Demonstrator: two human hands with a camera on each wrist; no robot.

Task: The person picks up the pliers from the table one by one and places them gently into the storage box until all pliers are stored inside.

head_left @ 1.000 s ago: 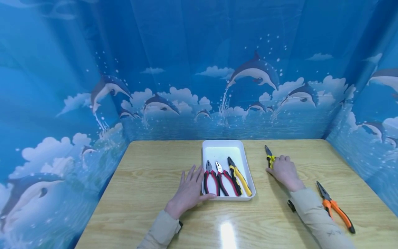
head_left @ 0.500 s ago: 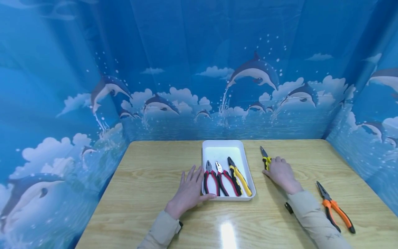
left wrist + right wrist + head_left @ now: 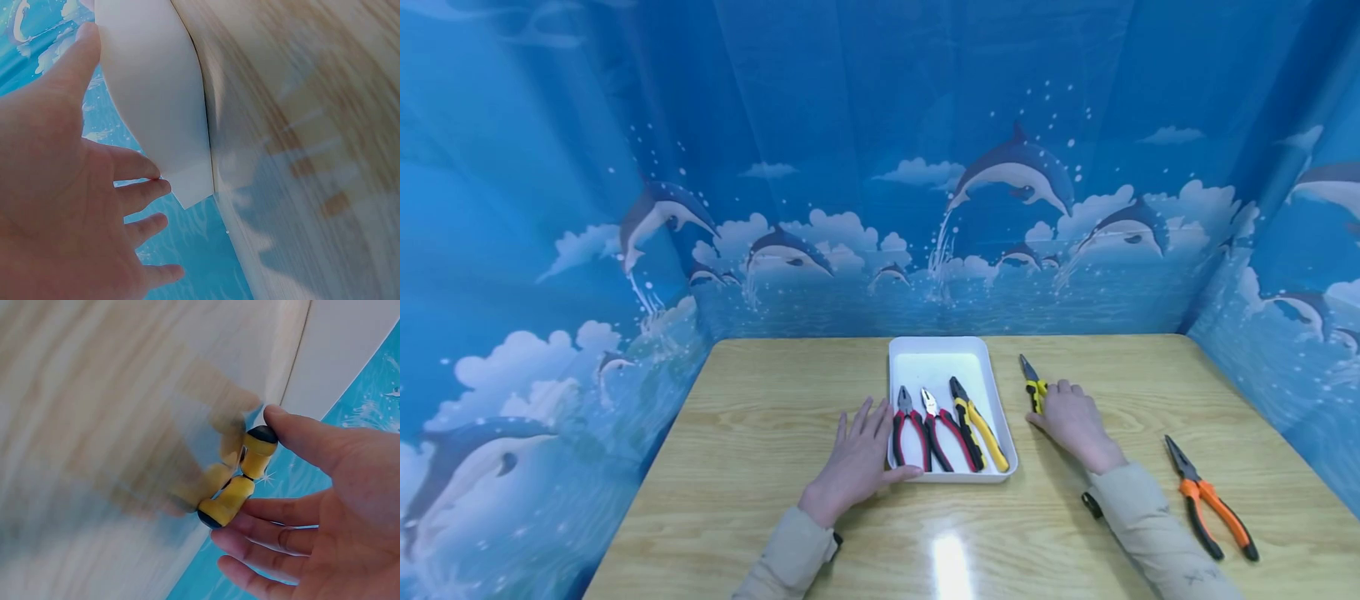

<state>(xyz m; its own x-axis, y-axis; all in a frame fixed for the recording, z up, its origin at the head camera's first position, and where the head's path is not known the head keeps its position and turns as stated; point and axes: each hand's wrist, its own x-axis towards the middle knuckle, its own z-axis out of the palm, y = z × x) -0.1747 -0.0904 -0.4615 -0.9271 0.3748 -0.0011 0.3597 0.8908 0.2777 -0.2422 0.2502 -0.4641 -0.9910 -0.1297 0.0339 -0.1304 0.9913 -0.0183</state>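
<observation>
My right hand (image 3: 1075, 425) holds yellow-and-black long-nose pliers (image 3: 1034, 390) low over the table, right of the white tray (image 3: 932, 358). Their jaws point away from me. In the right wrist view the yellow handles (image 3: 232, 499) lie between the thumb (image 3: 300, 434) and the fingers. My left hand (image 3: 848, 465) rests at the tray's near-left corner, fingers straight; its thumb and fingertips meet the tray wall (image 3: 153, 81) in the left wrist view. Inside the tray lie two red-and-black pliers, one dark-jawed (image 3: 904, 402) and one silver-jawed (image 3: 929, 403), beside yellow-and-black pliers (image 3: 987, 437).
Orange-and-black long-nose pliers (image 3: 1222, 507) lie on the wooden table (image 3: 752, 400) at the right, beside the right sleeve (image 3: 1150, 521). A blue curtain printed with dolphins (image 3: 820, 150) hangs behind the table and along both sides.
My right hand has slid left with the yellow-and-black long-nose pliers, closer to the tray. More of the orange pliers shows beside the sleeve. The left hand has stayed at the tray.
</observation>
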